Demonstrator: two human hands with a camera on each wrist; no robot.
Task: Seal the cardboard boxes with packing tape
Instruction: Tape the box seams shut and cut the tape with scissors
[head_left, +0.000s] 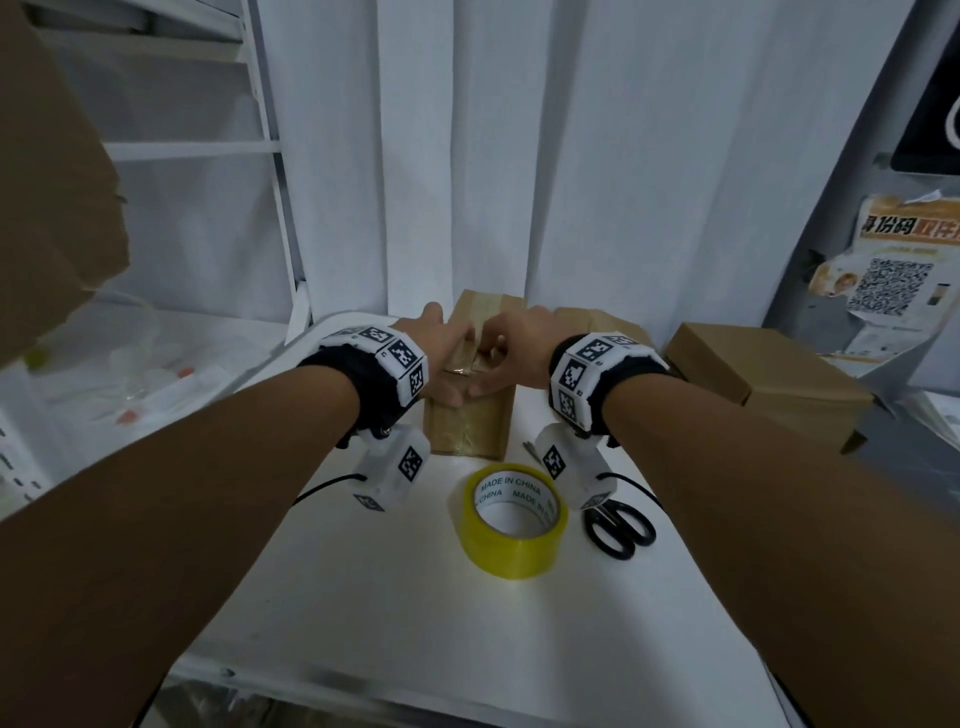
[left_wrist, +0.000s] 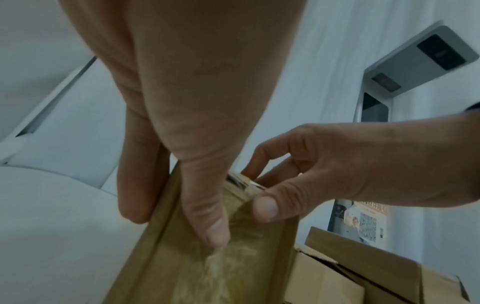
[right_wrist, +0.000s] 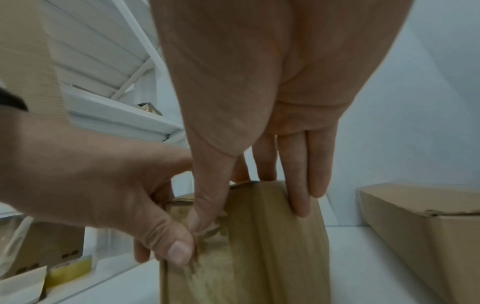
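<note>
A small brown cardboard box (head_left: 470, 423) stands in the middle of the white table (head_left: 363, 597), with a strip of clear tape (head_left: 460, 366) along its top. My left hand (head_left: 441, 364) clasps the box's left side, fingers down the side and thumb on the tape (left_wrist: 221, 271). My right hand (head_left: 511, 358) clasps the right side. Its thumb (left_wrist: 265, 207) presses the tape and its forefinger curls over the far edge, where the tape is bunched and shiny. Seen in the right wrist view, the right hand (right_wrist: 249, 216) has three fingers lying straight on the box (right_wrist: 272, 257). The yellow tape roll (head_left: 511, 519) lies nearer me.
Black-handled scissors (head_left: 618, 525) lie right of the roll. Two more boxes (head_left: 488, 306) (head_left: 597, 322) stand behind the held one, and a larger box (head_left: 769, 384) sits at the table's right. White curtains hang behind. A shelf rack (head_left: 197, 150) stands at the left.
</note>
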